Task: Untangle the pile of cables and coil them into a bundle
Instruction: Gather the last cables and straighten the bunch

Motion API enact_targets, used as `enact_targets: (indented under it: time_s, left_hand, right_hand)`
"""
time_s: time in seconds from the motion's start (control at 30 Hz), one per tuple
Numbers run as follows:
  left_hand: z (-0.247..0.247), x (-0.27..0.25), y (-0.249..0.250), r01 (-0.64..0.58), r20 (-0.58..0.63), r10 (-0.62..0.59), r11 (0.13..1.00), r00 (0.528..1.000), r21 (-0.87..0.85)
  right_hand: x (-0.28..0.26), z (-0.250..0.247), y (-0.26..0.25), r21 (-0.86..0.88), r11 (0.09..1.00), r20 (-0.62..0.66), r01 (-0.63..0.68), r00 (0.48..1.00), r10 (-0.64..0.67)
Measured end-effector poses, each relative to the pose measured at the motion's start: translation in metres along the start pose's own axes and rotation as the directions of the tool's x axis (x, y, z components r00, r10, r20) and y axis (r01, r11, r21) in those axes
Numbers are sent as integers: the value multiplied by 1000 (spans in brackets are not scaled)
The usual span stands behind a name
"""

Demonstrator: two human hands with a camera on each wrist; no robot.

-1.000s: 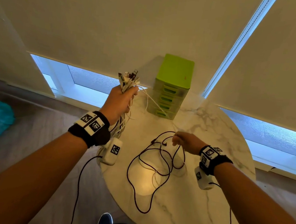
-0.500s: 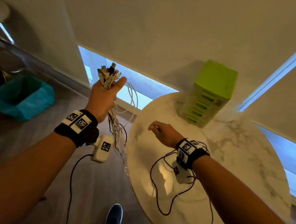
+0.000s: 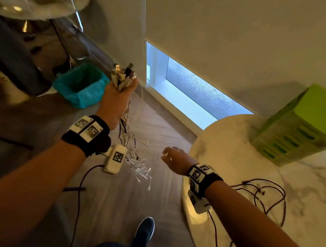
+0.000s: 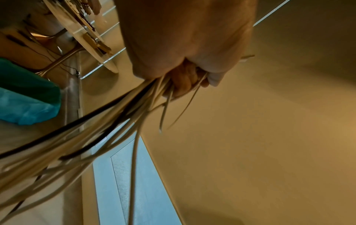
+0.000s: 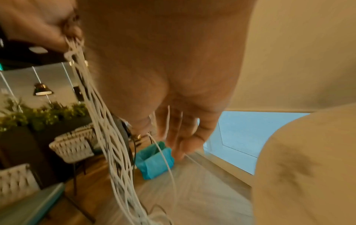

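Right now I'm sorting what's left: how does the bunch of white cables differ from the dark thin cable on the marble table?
The bunch of white cables hangs over the floor, gripped by the left hand; the dark thin cable lies loose on the round marble table, untouched. The bunch is many gathered strands; the dark cable sprawls in loops. Both remain uncoiled.

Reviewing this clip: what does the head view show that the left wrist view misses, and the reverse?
Only the head view shows the right hand, fingers relaxed, holding nothing, reaching towards the hanging strands; the thin dark cable lying on the round marble table; the lime green plastic drawer unit; and the plug ends sticking up out of the left hand's grip.

Only the left wrist view shows the curled fingers from below, clamped around the strands.

Both show the left hand gripping the bunch of white and dark cables, and the teal-lined bin.
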State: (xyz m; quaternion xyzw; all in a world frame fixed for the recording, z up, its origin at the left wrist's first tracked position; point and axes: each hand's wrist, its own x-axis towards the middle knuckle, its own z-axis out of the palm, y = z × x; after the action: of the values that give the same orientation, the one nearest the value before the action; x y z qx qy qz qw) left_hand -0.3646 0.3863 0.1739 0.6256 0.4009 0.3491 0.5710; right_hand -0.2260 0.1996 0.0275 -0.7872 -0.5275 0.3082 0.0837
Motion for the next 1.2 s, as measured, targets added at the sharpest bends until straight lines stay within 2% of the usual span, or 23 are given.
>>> enact_targets:
  time_s: [0.1,0.17,0.23,0.3,0.37,0.43,0.53,0.6,0.63,0.67,0.7,0.73,0.77,0.8,0.83,0.87,0.9,0.93,0.97,1.03,1.07,1.13,1.2]
  left_hand:
    - [-3,-3,-12,-24,102,14,996,995,90]
    - [-1,-7,-16,-44,156,21,988,988,150]
    - [2,-9,-18,-76,222,34,981,974,179]
    - [2,-9,-18,-115,266,57,972,962,205]
    - [0,-5,-18,-118,270,57,969,961,218]
    - [-3,2,-18,-86,248,33,976,968,203]
    - [-5,11,-15,-28,187,0,988,982,149]
    - [-3,16,-11,-24,160,3,992,987,125]
    - [-2,18,-9,-22,150,5,993,989,113]
    - [0,19,-7,-16,140,2,994,990,104]
    - [3,20,-6,-14,136,-1,994,991,106]
    - [5,19,-5,-18,140,1,993,990,117]
    - [8,19,-4,-26,148,7,991,989,129]
    - [11,18,-4,-34,159,12,990,987,135]
    - [13,16,-5,-37,172,13,990,985,136]
    - [16,13,-6,-37,187,11,990,982,136]
    - [18,10,-6,-36,206,7,990,979,135]
    - [21,7,-7,-32,229,0,990,974,138]
    - [25,4,-9,-31,253,-6,989,968,142]
    - [32,0,-9,-51,290,7,988,957,145]
    - [36,-1,-8,-73,298,25,986,954,150]
    - [42,-3,-6,-124,312,69,980,948,159]
    - [44,-3,-2,-141,333,82,978,939,154]
  right_hand:
    - [13,-28,-26,250,955,-280,158,956,-85]
    - [21,-50,-46,406,876,-356,261,928,-111]
    - [28,-72,-63,568,768,-339,295,935,-108]
    - [31,-89,-72,654,686,-322,319,938,-129]
    - [31,-97,-70,634,690,-365,350,922,-132]
    - [29,-95,-62,638,685,-414,351,907,-79]
    - [22,-82,-46,750,579,-422,321,905,46]
    - [15,-71,-37,781,566,-363,263,929,68]
    - [12,-64,-33,772,608,-275,185,960,56]
    - [9,-57,-30,729,682,-125,65,991,40]
    - [6,-51,-29,630,772,77,-88,996,50]
    - [3,-44,-26,474,851,275,-225,956,100]
    - [1,-41,-24,311,903,391,-295,906,162]
    - [2,-37,-20,195,933,389,-301,897,208]
    - [3,-37,-16,155,949,276,-275,934,225]
    - [4,-38,-13,182,957,91,-226,973,213]
    - [4,-41,-15,267,954,-94,-139,981,169]
    - [4,-47,-19,382,924,-227,-21,967,116]
    - [4,-53,-26,493,866,-282,83,957,68]
    - [2,-64,-46,618,761,-259,199,965,-42]
    - [2,-67,-54,612,762,-211,213,972,-103]
    - [1,-66,-65,516,819,-149,251,968,-202]
    - [1,-63,-67,410,859,-253,305,943,-214]
